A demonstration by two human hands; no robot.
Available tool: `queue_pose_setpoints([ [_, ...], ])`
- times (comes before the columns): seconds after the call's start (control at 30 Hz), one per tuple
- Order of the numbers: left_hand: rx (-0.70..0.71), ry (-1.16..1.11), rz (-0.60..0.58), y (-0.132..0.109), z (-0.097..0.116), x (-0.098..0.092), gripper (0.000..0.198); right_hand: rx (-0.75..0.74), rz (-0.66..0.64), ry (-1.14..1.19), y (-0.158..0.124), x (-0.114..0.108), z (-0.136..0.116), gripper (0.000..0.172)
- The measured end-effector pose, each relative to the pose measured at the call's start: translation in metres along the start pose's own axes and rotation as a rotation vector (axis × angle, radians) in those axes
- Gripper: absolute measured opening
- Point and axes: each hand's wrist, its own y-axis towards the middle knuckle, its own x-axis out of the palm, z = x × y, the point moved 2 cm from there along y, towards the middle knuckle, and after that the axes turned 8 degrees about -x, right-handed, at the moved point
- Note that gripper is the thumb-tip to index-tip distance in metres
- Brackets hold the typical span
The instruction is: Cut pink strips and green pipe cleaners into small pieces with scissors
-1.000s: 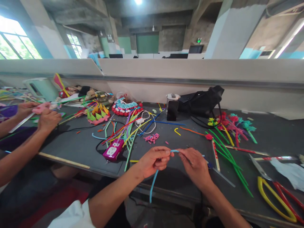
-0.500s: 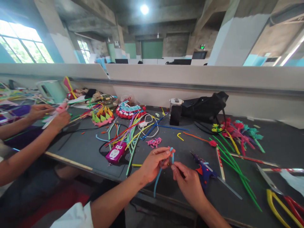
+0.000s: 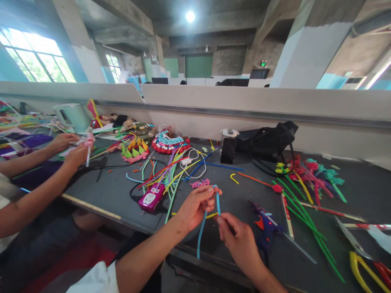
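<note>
My left hand pinches a light blue pipe cleaner, which is bent over at the fingertips with one end hanging toward the table edge. The other stretch runs down to my right hand, whose thumb and forefinger are closed on it. Behind my hands lies a yellow pipe cleaner, partly hidden by my left hand. A small heap of short pink pieces sits just beyond my left fingers. To the right of my right hand lies a blue glue gun with a clear glue stick in its back.
Green pipe cleaners, scissors and colourful fuzzy flowers lie on the right. A purple power strip sits left among loose pipe cleaners. A black bag stands behind. At far left, a co-worker's hands hold something pink.
My right hand has drawn down a little from my left, so more blue pipe cleaner shows between them. The co-worker's pink piece has been turned. The view has shifted slightly.
</note>
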Motion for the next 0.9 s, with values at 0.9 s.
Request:
queue_pose_setpoints([
  [0.9,-0.006,0.113,0.017,-0.001,0.004,0.000,0.019,-0.003,0.160,-0.134,0.005,-0.012,-0.005,0.021],
])
